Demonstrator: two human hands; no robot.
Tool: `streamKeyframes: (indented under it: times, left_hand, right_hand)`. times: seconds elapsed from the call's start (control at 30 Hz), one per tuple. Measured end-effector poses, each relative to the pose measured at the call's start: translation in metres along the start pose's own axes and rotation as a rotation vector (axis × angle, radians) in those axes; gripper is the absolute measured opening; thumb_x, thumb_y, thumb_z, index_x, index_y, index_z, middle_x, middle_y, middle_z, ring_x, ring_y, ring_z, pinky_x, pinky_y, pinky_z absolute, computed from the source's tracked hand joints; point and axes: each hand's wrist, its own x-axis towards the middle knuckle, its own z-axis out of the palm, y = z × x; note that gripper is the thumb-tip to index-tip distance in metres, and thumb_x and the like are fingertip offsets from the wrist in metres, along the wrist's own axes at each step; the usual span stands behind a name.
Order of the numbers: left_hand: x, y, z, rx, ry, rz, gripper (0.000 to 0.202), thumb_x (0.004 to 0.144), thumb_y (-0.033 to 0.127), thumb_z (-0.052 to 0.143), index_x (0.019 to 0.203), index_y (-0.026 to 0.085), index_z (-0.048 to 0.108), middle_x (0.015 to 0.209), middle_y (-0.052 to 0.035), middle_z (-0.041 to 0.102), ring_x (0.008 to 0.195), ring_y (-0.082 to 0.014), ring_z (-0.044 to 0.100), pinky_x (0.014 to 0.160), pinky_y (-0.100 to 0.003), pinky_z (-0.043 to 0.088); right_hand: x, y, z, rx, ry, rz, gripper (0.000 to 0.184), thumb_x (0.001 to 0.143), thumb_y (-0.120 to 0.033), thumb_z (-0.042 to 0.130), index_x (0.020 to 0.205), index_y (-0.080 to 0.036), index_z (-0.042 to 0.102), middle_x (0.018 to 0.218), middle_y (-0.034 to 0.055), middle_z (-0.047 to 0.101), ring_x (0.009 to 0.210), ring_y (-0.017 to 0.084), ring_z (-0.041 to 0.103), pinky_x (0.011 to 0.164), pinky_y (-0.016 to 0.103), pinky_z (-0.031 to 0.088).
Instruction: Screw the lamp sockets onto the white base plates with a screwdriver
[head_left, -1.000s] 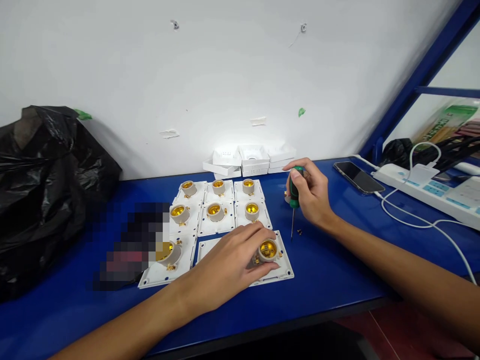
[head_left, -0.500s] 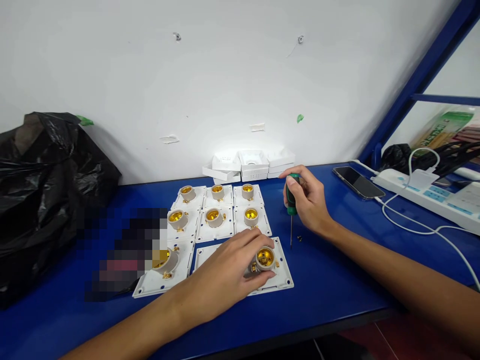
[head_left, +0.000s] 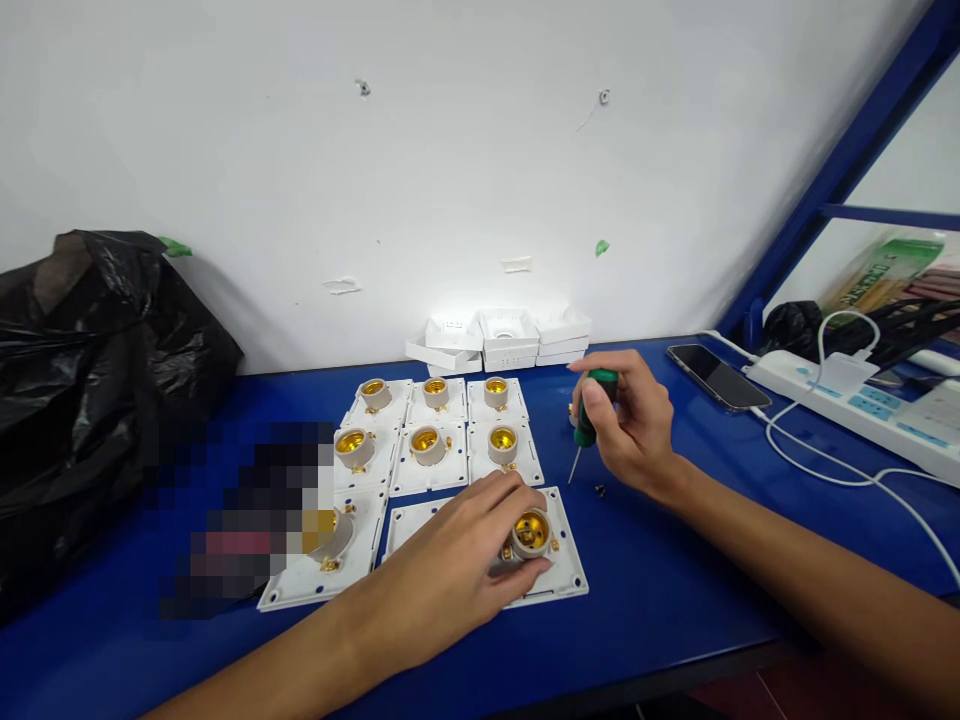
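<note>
My left hand [head_left: 487, 550] grips the side of a round lamp socket [head_left: 531, 532] that has a brass-coloured inside. The socket sits on a white square plate [head_left: 566, 575] near the front of the table, and a second plate lies partly under my forearm. To the right, my right hand [head_left: 630, 420] is closed around the green handle of a screwdriver [head_left: 592, 425]. Its thin shaft tilts down to the left, above the blue table and apart from the socket. Small screws [head_left: 600, 491] lie on the table just right of the shaft.
Behind my left hand, several white plates with sockets [head_left: 429, 447] lie in rows. White plastic boxes [head_left: 510, 340] are stacked against the wall. A black bag [head_left: 105, 370] fills the left. A phone [head_left: 718, 377], cables and a power strip [head_left: 862, 400] occupy the right.
The screwdriver has gone from upright to tilted, its tip now slightly higher and further left. My right hand has shifted a little right. My left hand keeps its hold on the socket.
</note>
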Motion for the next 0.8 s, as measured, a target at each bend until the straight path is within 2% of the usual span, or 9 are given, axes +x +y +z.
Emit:
streamKeyframes:
  times: [0.23, 0.33, 0.43, 0.53, 0.67, 0.8]
  left_hand:
    - [0.002, -0.004, -0.002, -0.049, -0.019, -0.022, 0.028, 0.096, 0.02, 0.078, 0.116, 0.025, 0.059, 0.116, -0.0008, 0.064, 0.108, -0.0213, 0.067, 0.098, -0.034, 0.054]
    - [0.001, -0.005, -0.003, -0.046, -0.023, -0.016, 0.03, 0.095, 0.02, 0.079, 0.116, 0.025, 0.059, 0.116, -0.0006, 0.063, 0.108, -0.0212, 0.067, 0.098, -0.033, 0.054]
    - [0.001, -0.005, -0.003, -0.035, -0.033, -0.006, 0.031, 0.095, 0.019, 0.08, 0.117, 0.025, 0.059, 0.118, -0.0016, 0.062, 0.111, -0.0222, 0.066, 0.099, -0.034, 0.053]
    - [0.001, -0.005, -0.003, -0.039, -0.031, -0.003, 0.03, 0.095, 0.018, 0.079, 0.117, 0.025, 0.06, 0.118, -0.002, 0.062, 0.111, -0.0227, 0.066, 0.098, -0.034, 0.053]
    - [0.001, -0.006, -0.002, -0.073, -0.037, -0.015, 0.029, 0.096, 0.018, 0.078, 0.118, 0.026, 0.06, 0.118, -0.002, 0.062, 0.11, -0.0224, 0.066, 0.098, -0.033, 0.053]
    - [0.001, -0.008, -0.001, -0.091, -0.06, -0.027, 0.029, 0.097, 0.019, 0.077, 0.118, 0.027, 0.06, 0.12, -0.0027, 0.061, 0.112, -0.0233, 0.065, 0.098, -0.032, 0.05]
  right_hand:
    - [0.003, -0.008, -0.003, -0.102, -0.076, -0.171, 0.022, 0.099, -0.024, 0.064, 0.12, -0.03, 0.062, 0.074, -0.0055, 0.064, 0.051, 0.011, 0.057, 0.048, 0.028, 0.047]
    - [0.004, -0.013, 0.0, -0.121, -0.108, -0.209, 0.029, 0.096, -0.024, 0.066, 0.123, -0.03, 0.06, 0.083, -0.0038, 0.069, 0.054, 0.012, 0.059, 0.05, 0.027, 0.05]
    - [0.004, -0.016, 0.003, -0.139, -0.129, -0.207, 0.037, 0.095, -0.023, 0.066, 0.131, -0.03, 0.058, 0.09, -0.0019, 0.069, 0.056, 0.012, 0.057, 0.051, 0.027, 0.051]
    - [0.005, -0.013, 0.001, -0.152, -0.091, -0.162, 0.043, 0.097, -0.021, 0.064, 0.138, -0.029, 0.054, 0.082, -0.004, 0.062, 0.053, 0.011, 0.051, 0.048, 0.027, 0.047]
    - [0.011, -0.006, -0.007, -0.165, -0.014, -0.113, 0.033, 0.097, -0.022, 0.064, 0.128, -0.029, 0.056, 0.069, -0.008, 0.049, 0.048, 0.011, 0.045, 0.043, 0.025, 0.04]
    - [0.015, -0.004, -0.011, -0.172, -0.025, -0.088, 0.024, 0.095, -0.021, 0.066, 0.118, -0.027, 0.06, 0.068, -0.0083, 0.049, 0.047, 0.009, 0.045, 0.043, 0.024, 0.039]
